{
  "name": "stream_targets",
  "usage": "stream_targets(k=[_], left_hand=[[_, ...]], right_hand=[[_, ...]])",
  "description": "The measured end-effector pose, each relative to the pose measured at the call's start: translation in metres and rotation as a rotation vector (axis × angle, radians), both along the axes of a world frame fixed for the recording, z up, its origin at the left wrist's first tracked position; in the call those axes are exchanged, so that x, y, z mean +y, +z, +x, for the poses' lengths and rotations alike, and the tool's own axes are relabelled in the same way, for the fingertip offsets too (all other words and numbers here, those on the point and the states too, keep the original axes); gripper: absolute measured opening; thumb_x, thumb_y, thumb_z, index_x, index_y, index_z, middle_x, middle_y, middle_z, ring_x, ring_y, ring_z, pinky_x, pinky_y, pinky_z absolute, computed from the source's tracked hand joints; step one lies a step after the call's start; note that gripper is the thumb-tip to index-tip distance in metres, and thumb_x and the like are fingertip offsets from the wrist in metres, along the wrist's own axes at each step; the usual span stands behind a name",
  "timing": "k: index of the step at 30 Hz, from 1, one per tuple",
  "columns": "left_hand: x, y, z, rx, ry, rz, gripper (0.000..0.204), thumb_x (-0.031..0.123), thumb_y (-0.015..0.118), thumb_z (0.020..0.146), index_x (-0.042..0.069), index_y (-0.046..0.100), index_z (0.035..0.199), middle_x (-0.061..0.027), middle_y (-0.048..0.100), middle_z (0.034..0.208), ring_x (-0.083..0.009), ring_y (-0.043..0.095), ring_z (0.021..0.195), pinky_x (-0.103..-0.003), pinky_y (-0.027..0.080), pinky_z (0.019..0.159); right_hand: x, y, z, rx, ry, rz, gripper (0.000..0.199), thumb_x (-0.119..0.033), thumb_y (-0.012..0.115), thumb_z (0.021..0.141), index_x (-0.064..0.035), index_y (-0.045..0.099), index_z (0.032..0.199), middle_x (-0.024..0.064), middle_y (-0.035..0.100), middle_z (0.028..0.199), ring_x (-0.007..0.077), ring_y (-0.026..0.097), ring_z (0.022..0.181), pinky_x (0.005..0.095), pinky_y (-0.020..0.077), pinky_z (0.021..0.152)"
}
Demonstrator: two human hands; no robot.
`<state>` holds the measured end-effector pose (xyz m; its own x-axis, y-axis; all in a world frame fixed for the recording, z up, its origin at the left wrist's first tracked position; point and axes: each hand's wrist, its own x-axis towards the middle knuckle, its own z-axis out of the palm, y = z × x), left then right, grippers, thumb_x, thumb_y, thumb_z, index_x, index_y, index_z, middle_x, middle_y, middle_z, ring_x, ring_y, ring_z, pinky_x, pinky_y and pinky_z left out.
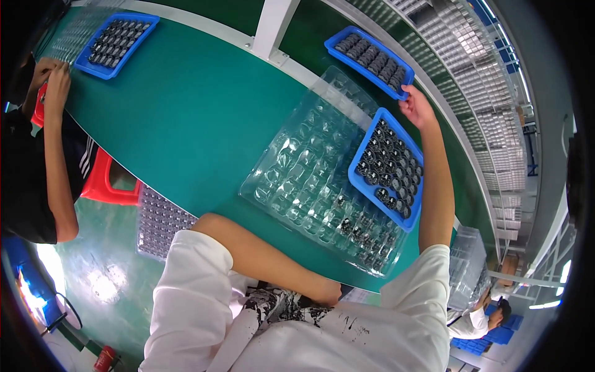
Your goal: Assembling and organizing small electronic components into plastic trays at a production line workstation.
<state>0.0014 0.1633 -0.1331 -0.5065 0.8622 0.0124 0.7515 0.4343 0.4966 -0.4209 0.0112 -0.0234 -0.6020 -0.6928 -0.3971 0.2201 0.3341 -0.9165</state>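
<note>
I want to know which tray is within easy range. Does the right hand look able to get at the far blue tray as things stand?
Probably yes. The right hand is stretched out over the near blue tray, its fingertips at the far blue tray's corner, with nothing between them.

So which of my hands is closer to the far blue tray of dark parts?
Right. The right hand touches the near edge of the far blue tray; the left hand rests low by the lap, below the green table.

Right hand (416, 106) at far blue tray (370, 61), beside clear blister tray (310, 167)
</note>
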Motion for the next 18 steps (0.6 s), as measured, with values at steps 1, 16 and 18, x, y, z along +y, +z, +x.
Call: stream_targets(k=[1, 16, 18], left_hand=[[0.003, 0.002, 0.003, 0.007, -0.001, -0.001, 0.016, 0.017, 0.063, 0.074, 0.007, 0.073, 0.079, -0.0145, 0.071, 0.082, -0.0321, 0.069, 0.076, -0.048, 0.052, 0.064], [-0.016, -0.008, -0.006, 0.065, 0.086, 0.015, 0.016, 0.019, 0.063, 0.074, 0.008, 0.074, 0.079, -0.0140, 0.071, 0.081, -0.0318, 0.069, 0.077, -0.048, 0.052, 0.064], [-0.020, -0.009, -0.007, 0.069, 0.104, 0.019, 0.016, 0.019, 0.063, 0.073, 0.008, 0.074, 0.079, -0.0139, 0.071, 0.081, -0.0317, 0.069, 0.077, -0.048, 0.052, 0.064]], right_hand=[[-0.004, 0.003, 0.006, -0.077, 0.014, -0.082, 0.021, -0.020, 0.065, 0.086, -0.0118, 0.048, 0.075, 0.0004, 0.048, 0.063, 0.0113, 0.044, 0.051, 0.0230, 0.0300, 0.041], [0.061, 0.093, 0.089, -0.165, -0.039, -0.235, 0.031, -0.022, 0.055, 0.094, -0.0123, 0.044, 0.067, -0.0032, 0.039, 0.053, 0.0062, 0.035, 0.041, 0.0196, 0.0265, 0.034], [0.077, 0.102, 0.102, -0.155, -0.020, -0.224, 0.031, -0.024, 0.055, 0.094, -0.0123, 0.044, 0.067, -0.0026, 0.041, 0.053, 0.0064, 0.036, 0.039, 0.0194, 0.0267, 0.032]])
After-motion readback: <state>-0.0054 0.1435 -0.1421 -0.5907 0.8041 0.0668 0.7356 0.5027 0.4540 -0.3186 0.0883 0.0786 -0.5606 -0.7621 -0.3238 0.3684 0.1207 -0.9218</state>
